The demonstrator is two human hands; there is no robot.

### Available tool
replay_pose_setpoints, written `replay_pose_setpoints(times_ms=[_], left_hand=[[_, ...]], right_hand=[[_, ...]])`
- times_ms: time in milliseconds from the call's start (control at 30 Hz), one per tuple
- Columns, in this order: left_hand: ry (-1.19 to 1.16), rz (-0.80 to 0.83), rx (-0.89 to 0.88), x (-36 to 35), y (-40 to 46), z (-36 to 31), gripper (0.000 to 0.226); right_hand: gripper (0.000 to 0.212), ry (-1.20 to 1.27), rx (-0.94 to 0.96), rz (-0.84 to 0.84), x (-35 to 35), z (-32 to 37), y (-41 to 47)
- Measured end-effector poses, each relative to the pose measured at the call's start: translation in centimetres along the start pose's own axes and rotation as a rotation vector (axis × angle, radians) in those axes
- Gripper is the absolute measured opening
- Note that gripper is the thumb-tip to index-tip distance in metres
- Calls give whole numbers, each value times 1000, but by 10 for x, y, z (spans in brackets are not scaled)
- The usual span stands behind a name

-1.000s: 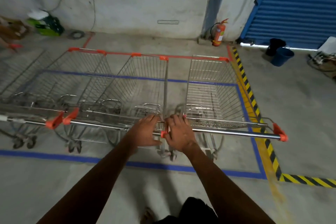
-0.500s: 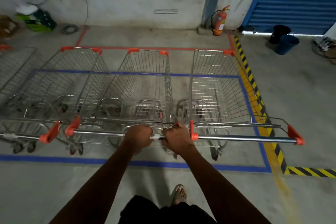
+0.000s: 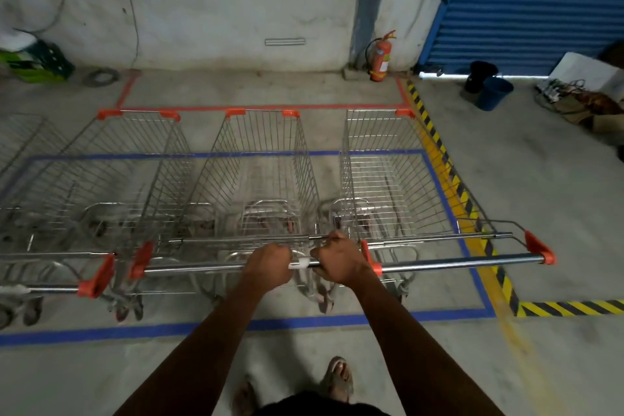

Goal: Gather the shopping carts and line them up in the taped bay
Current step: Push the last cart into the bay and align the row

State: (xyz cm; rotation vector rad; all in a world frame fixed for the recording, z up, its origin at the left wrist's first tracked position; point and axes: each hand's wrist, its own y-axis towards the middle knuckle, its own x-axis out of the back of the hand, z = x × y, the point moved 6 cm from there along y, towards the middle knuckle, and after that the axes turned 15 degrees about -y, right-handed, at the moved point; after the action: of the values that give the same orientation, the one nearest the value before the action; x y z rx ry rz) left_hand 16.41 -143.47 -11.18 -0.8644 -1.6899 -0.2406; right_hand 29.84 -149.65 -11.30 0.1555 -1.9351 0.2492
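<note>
Several wire shopping carts with orange handle ends stand side by side inside a blue taped bay (image 3: 422, 316) on the concrete floor. Both my hands grip the steel handle bar (image 3: 202, 268) of the middle cart (image 3: 263, 162). My left hand (image 3: 270, 263) and my right hand (image 3: 337, 260) sit close together, with a white tag between them. My right hand is next to the bar's right orange end. To the right of that stands the right cart (image 3: 381, 172), with its handle reaching toward the bay's right edge. A left cart (image 3: 111, 172) and a further cart (image 3: 17, 138) stand at the left.
Yellow-black hazard tape (image 3: 449, 172) runs along the bay's right side and a red tape line (image 3: 256, 107) behind it. A fire extinguisher (image 3: 380, 57) stands by the back wall, near a blue shutter (image 3: 540, 3), a blue bucket (image 3: 493, 93) and clutter (image 3: 580, 98). A green crate (image 3: 40, 61) sits far left.
A second ago my hands lay flat where two handles met. Now both curl round the middle cart's bar, and the right cart's orange handle end lies to the right of my right hand.
</note>
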Motion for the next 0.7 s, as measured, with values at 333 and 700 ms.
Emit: replay_pose_setpoints(times_ms=[333,700], left_hand=[[2,-56,-48,10,0,1,35],[38,-77,-166,12,-7,-9,31]], right_hand=[[21,74,-246,30,7,-2,1],[21,124,-327,-5,10,1,-22]])
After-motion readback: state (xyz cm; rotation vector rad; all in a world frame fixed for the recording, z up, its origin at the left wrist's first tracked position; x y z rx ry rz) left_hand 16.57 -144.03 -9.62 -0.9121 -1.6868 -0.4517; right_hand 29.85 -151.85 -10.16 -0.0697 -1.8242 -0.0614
